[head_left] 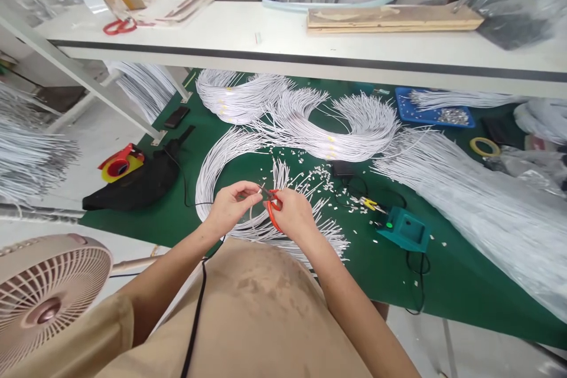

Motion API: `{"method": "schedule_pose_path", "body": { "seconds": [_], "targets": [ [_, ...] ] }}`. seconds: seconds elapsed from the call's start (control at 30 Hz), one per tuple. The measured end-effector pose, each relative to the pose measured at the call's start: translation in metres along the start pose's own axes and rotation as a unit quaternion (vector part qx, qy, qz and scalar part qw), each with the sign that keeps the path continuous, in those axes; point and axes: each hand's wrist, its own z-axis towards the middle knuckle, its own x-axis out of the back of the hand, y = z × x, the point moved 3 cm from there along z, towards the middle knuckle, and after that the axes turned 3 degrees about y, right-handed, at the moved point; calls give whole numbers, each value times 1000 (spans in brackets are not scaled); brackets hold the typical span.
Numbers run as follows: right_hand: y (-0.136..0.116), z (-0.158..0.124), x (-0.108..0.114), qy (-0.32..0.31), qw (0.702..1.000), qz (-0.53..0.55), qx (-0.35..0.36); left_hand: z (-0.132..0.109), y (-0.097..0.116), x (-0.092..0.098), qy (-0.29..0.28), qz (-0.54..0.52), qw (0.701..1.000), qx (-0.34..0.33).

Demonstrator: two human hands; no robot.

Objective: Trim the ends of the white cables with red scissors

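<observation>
My left hand (234, 208) pinches a thin white wire close to its end. In my right hand (292, 212) is a pair of red-handled cutters (271, 212), its dark jaws at the wire end beside my left fingertips. Whether the jaws are closed on the wire is too small to tell. Beneath both hands, a loop of white wires (210, 171) curves round on the green mat. Small white offcuts (325, 176) lie scattered just beyond my right hand.
Bundled white wires (336, 142) lie at the back of the green mat (367, 266). A teal device (405, 229) with a cord and yellow-handled pliers (371, 205) sit at right. A blue tray (432, 112) holds small metal parts. A fan (48, 307) stands at left, below a raised white shelf (239, 29).
</observation>
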Motion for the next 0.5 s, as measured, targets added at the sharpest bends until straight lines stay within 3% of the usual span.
{"method": "schedule_pose_path", "body": {
  "seconds": [0.23, 0.5],
  "targets": [
    [-1, -2, 1, -4, 998, -64, 3, -3, 5, 2, 30, 73, 996, -42],
    [5, -3, -9, 20, 1000, 11, -6, -4, 5, 2, 29, 102, 994, -37]
  ]
}}
